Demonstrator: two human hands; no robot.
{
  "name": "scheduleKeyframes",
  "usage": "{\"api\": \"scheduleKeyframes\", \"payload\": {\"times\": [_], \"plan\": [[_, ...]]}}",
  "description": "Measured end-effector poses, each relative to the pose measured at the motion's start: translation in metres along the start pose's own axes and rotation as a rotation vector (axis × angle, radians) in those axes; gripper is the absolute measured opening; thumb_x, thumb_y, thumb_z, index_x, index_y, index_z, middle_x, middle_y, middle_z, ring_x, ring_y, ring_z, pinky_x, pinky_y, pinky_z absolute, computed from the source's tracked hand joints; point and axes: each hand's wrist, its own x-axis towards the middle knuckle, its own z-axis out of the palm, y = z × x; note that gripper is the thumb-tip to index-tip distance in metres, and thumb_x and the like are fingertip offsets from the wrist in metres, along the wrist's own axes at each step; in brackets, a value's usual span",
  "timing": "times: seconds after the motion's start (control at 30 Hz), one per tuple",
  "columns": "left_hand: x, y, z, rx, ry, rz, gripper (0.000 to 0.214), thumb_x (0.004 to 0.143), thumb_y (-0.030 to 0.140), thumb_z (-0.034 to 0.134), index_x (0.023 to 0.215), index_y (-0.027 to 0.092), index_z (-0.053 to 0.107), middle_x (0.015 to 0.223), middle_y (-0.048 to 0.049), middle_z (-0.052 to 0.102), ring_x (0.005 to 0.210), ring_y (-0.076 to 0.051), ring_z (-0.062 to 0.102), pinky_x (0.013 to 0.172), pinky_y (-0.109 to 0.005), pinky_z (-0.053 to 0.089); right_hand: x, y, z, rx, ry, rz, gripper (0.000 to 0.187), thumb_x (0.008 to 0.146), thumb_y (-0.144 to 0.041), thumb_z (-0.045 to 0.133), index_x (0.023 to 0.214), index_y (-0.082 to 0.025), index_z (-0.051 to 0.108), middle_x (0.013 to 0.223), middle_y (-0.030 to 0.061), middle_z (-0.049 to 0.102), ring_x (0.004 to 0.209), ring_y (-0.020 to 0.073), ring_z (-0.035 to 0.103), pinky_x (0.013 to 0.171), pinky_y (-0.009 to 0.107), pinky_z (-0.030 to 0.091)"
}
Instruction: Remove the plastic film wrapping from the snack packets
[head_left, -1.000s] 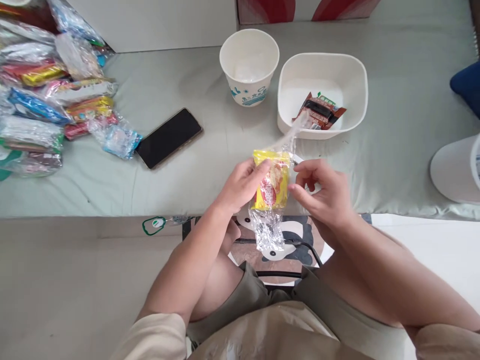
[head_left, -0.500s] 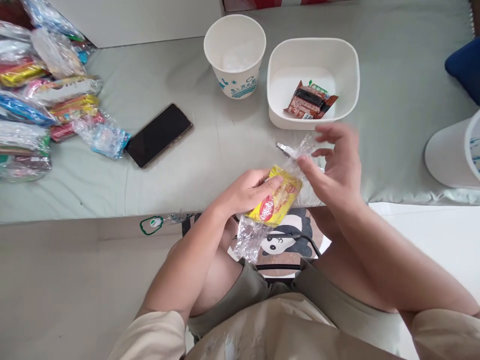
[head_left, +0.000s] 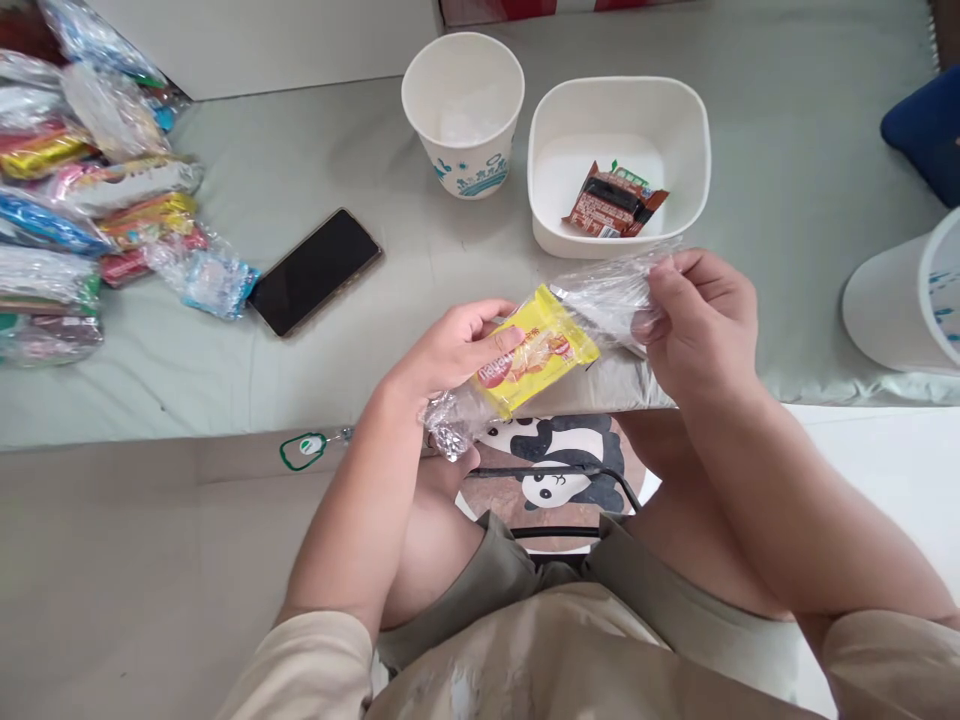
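Note:
A yellow snack packet (head_left: 544, 350) with a red oval logo is held up near the front edge of the bench, inside clear plastic wrap (head_left: 607, 300). My left hand (head_left: 472, 345) is closed on the packet, its thumb lying across the top face. Pinched in my right hand (head_left: 701, 320) is the far end of the wrap, stretched out to the right. More crumpled wrap hangs below my left wrist. Just beyond my hands is a white square tub (head_left: 547, 220) with brown snack packets (head_left: 615, 203) in it.
Left of the tub stands a white paper cup (head_left: 465, 110) with something whitish inside. A black phone (head_left: 319, 270) lies beside a heap of wrapped snacks (head_left: 112, 190). At the right are another white cup (head_left: 892, 310) and a dark blue object (head_left: 926, 135).
My right hand has closed on the wrap's end and pulled it to the right. My left hand has moved slightly up and left, and the packet now lies flatter.

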Motion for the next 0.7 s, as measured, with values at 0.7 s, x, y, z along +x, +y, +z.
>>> {"api": "scheduleKeyframes", "payload": {"times": [0.7], "plan": [[-0.009,0.005,-0.006,0.074,0.124,-0.012,0.046,0.081,0.057,0.082,0.104,0.019,0.072,0.085,-0.0015,0.075,0.07,-0.015,0.069,0.062,-0.023,0.053,-0.007,-0.015,-0.007,-0.328,-0.063,-0.419,0.01,0.088,-0.035,0.072,0.081,-0.028,0.071,0.086,0.0027,0.07,0.09,0.023,0.067,0.09,0.045,0.054]]}}
